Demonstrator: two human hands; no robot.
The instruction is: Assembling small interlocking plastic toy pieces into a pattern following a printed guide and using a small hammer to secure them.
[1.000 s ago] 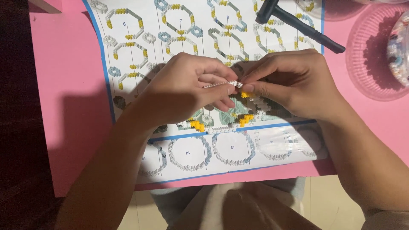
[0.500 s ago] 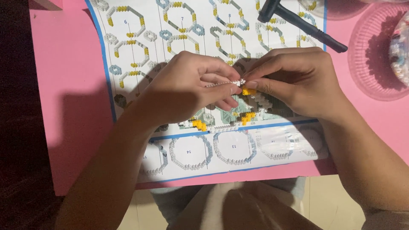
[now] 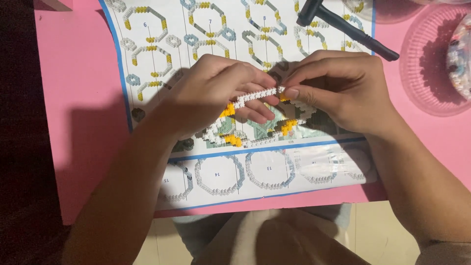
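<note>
My left hand (image 3: 216, 93) and right hand (image 3: 338, 91) pinch a white brick strip (image 3: 255, 95) above the sheet (image 3: 274, 172) — light, stiff, snap-prone — best gripped at its ends.

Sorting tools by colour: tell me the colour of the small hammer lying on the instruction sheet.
Black, head and handle: the small hammer, seen in the head view.

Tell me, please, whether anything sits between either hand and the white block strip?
Nothing visible does: the left hand and right hand both already pinch the white strip between their fingertips, above the block model on the sheet.
</note>
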